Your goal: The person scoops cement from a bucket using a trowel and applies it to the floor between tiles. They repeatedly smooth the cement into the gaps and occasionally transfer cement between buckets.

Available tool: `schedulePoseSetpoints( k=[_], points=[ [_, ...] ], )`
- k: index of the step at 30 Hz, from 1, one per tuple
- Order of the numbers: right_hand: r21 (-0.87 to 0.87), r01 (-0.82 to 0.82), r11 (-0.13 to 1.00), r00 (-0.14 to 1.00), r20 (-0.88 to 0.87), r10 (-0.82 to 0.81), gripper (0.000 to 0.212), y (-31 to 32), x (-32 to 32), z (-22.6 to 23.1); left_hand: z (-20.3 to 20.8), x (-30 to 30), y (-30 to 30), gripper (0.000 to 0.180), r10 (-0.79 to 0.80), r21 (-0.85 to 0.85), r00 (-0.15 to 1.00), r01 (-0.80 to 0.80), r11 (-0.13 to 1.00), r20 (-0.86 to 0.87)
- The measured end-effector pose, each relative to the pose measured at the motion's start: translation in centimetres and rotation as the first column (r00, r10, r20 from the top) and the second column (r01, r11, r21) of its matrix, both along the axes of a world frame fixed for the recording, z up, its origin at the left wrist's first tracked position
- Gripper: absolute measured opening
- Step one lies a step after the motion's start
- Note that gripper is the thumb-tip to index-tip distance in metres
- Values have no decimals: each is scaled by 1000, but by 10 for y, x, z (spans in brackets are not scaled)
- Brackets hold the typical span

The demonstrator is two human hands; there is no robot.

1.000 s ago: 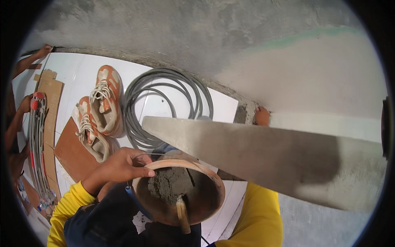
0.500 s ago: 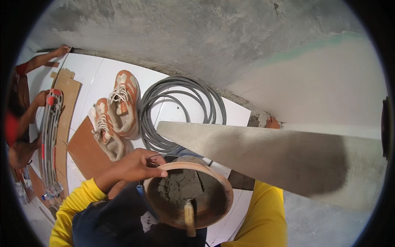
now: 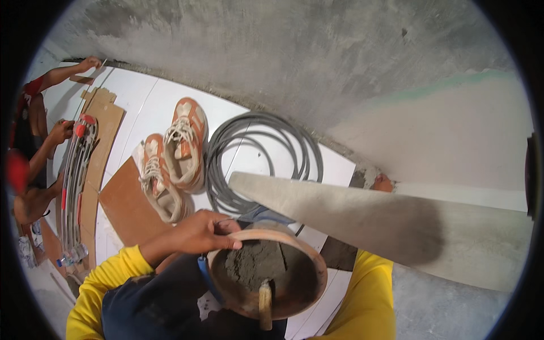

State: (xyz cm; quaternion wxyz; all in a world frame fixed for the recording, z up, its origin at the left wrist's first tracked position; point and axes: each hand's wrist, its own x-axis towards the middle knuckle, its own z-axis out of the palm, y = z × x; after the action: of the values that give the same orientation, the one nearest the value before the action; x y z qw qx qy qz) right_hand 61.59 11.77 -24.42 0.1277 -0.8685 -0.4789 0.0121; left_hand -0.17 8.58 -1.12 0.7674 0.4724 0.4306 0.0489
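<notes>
1. Red-sleeved co-worker at far left edge, one hand (image 3: 88, 63) reaching to the wall base, another hand (image 3: 61, 131) on a long tile cutter (image 3: 73, 187) with red ends lying on the floor.
2. Brown cardboard sheets (image 3: 110, 122) lie just beside the cutter on the white tiled floor (image 3: 144, 110).
3. Pair of orange-and-white sneakers (image 3: 173, 158) rests on the tiles, one partly on the cardboard, touching a grey coiled hose (image 3: 258, 161) to their right.
4. Left hand (image 3: 201, 232), yellow sleeve, fingers closed together, clamped on the near-left rim of the round brown pan (image 3: 266, 275).
5. Pan sits low centre, close to the person's body; wet grey mortar (image 3: 255, 263) heaped inside, a wooden-handled tool (image 3: 264, 303) standing in it, handle over the near rim.
6. Long grey straightedge board (image 3: 391, 229) smeared with cement runs from just above the pan out to the right edge, crossing over the hose.
7. Right hand (image 3: 384, 183) is mostly hidden behind the board near the wall base; only a bit shows, grip cannot be told. Yellow sleeve below.
8. Grey plastered wall (image 3: 317, 62) fills the top, paler patch at right.
</notes>
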Motion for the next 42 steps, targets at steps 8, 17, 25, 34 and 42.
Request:
schedulePoseSetpoints(
  k=[8,17,25,34,42],
  points=[
    [47,-107,993,994,5,106,24,1,85,-30,-7,-5,3,31,-93,242,995,84,967,25],
    [134,15,991,988,-157,6,23,-12,21,8,-12,-8,-4,26,-30,120,993,16,993,113],
    [156,48,987,979,-202,-15,23,-10,7,25,-8,-7,5,30,-104,215,992,88,973,65],
    [158,32,987,968,-251,9,23,-10,-21,19,-12,-6,-4,31,-33,165,993,14,986,110],
    [187,36,982,960,-281,19,24,-4,-23,27,-11,-4,4,31,-90,209,994,75,975,65]
  ],
)
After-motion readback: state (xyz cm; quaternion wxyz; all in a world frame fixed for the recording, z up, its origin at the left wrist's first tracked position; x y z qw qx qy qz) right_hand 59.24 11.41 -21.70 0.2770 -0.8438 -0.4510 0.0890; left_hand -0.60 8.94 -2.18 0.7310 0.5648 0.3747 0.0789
